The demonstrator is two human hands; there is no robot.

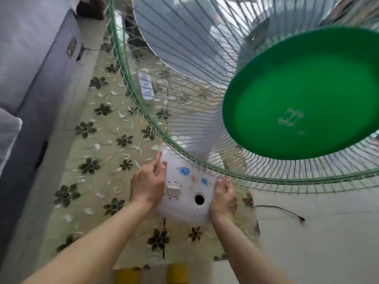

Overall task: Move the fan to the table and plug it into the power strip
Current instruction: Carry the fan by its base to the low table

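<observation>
Both hands grip the white base of the fan (pixel 185 193) from opposite sides; the left hand (pixel 146 186) is pressed flat against the base's left edge, fingers extended along it, and the right hand (pixel 223 198) is curled around the right edge, fingertips hooked over the top near the wire cage. The base sits low over the desk (pixel 98 160), near its front right corner; whether it rests on the surface or hangs just above it cannot be told. The desk is covered with a cloth printed with dark flowers. On the base there is a white rotary knob (pixel 173 189) to the left, a dark round hole (pixel 199 199) to the right of it, and blue flower decals above both. The fan's wire cage (pixel 143 111), rimmed in green, looms large and tilts toward the camera; its green centre disc (pixel 303 95) fills the upper right, and pale translucent blades show behind the wires. Seen through the cage, a white power strip (pixel 146 86) lies on the desk, well apart from the base. To the right, beyond the desk's edge, a black cord with a plug (pixel 301 218) lies on the pale floor; a grey padded piece of furniture (pixel 37 64) runs along the left.
</observation>
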